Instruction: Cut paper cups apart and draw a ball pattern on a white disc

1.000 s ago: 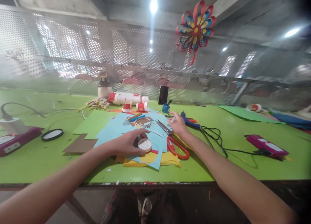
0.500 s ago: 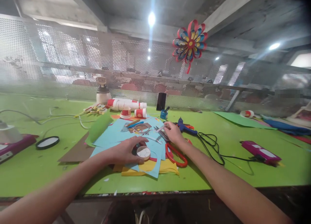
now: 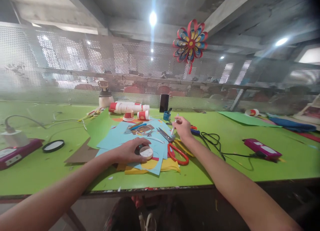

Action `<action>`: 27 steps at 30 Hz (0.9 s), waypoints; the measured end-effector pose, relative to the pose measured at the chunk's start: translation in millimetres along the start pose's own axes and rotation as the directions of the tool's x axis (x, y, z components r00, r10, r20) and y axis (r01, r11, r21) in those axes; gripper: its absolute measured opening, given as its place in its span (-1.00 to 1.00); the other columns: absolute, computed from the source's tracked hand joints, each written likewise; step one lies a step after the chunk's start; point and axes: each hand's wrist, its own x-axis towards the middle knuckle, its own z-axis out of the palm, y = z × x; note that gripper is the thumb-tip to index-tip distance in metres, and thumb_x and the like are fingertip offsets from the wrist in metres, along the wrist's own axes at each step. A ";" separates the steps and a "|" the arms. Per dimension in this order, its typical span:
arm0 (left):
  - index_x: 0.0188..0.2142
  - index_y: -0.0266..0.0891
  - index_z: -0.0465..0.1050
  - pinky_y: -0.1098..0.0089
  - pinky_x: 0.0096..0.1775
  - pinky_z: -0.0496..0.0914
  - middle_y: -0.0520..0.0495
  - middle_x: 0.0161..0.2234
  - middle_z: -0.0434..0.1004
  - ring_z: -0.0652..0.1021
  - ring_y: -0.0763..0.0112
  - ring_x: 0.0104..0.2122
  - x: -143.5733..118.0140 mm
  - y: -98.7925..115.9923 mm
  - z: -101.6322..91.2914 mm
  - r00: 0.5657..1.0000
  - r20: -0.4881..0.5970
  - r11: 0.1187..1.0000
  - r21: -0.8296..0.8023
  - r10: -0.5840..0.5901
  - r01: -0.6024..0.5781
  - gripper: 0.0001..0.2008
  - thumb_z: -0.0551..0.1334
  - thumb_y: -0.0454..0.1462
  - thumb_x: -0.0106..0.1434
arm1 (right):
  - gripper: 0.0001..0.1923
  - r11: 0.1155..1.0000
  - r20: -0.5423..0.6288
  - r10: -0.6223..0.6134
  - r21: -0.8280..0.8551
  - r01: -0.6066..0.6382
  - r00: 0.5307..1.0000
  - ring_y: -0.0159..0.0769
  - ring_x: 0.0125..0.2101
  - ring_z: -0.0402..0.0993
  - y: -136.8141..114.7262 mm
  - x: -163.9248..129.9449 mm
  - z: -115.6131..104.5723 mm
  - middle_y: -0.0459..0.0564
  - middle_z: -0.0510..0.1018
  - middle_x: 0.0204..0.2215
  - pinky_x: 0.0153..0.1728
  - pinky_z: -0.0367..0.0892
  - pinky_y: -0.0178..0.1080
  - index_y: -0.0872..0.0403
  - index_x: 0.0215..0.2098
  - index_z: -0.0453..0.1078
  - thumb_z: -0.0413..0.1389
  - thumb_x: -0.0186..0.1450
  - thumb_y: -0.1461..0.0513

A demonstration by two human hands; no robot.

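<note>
My left hand [image 3: 133,150] curls around a white round disc [image 3: 146,152] with thin lines across its face, holding it above the papers. Between the fingers of my right hand [image 3: 182,127] is a slim white pen [image 3: 175,122], pointing upward. Red-handled scissors [image 3: 178,154] lie just below that hand, their blades toward the back left. Light blue paper sheets [image 3: 112,137] spread under the left hand, over yellow pieces [image 3: 140,169]. One blue sheet has a round cut-out.
Paper cups [image 3: 143,115], a stacked roll of cups [image 3: 128,107], a blue pot [image 3: 167,116] and a phone [image 3: 164,103] stand farther back. A black cable [image 3: 216,142] runs right to a purple power strip [image 3: 262,149]. A black-rimmed disc [image 3: 53,146] lies left.
My right hand has lifted the white pen up and away from the scissors, turning it from slanted to more upright. My left hand still holds the disc. The view has shifted slightly.
</note>
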 end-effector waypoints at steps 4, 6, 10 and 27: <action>0.11 -0.17 0.32 0.28 0.03 0.37 -0.14 0.10 0.44 0.48 0.17 0.03 4.1 4.8 -7.2 0.999 0.045 0.998 0.059 -0.016 0.013 -0.38 0.33 -0.07 0.06 | -0.68 0.995 0.008 -0.020 -0.095 0.020 1.000 -0.18 -0.10 0.48 -2.2 2.3 -7.5 0.08 0.46 0.01 -0.12 0.45 -0.04 0.10 0.06 0.35 0.11 0.38 0.16; 0.10 -0.16 0.34 0.28 0.02 0.37 -0.13 0.09 0.44 0.48 0.15 0.03 9.3 8.6 -12.9 0.997 0.080 0.996 0.088 -0.016 0.009 -0.37 0.35 -0.09 0.04 | -0.70 0.987 0.060 -0.027 -0.157 0.036 0.998 -0.19 -0.10 0.48 -2.3 0.6 -7.0 0.07 0.46 0.01 -0.11 0.45 -0.04 0.09 0.05 0.36 0.10 0.38 0.16; 0.06 -0.16 0.39 0.31 -0.07 0.40 -0.12 0.04 0.48 0.50 0.15 -0.03 21.3 15.8 -23.2 0.986 0.167 0.992 0.124 0.013 -0.034 -0.39 0.37 -0.11 0.00 | -0.71 0.959 0.143 -0.022 -0.275 0.061 0.989 -0.20 -0.10 0.48 1.1 -2.3 -2.3 0.07 0.46 0.02 -0.11 0.44 -0.05 0.08 0.04 0.37 0.10 0.38 0.16; 0.12 -0.14 0.34 0.23 0.07 0.32 -0.13 0.14 0.39 0.42 0.13 0.07 11.3 -8.9 -10.6 0.991 0.081 0.994 -0.032 0.106 -0.104 -0.40 0.34 -0.09 0.08 | -0.71 0.861 0.063 -0.287 -0.422 0.286 0.956 -0.17 -0.07 0.46 2.6 -8.9 -1.4 0.07 0.47 0.01 -0.06 0.41 0.00 0.10 0.02 0.38 0.11 0.38 0.16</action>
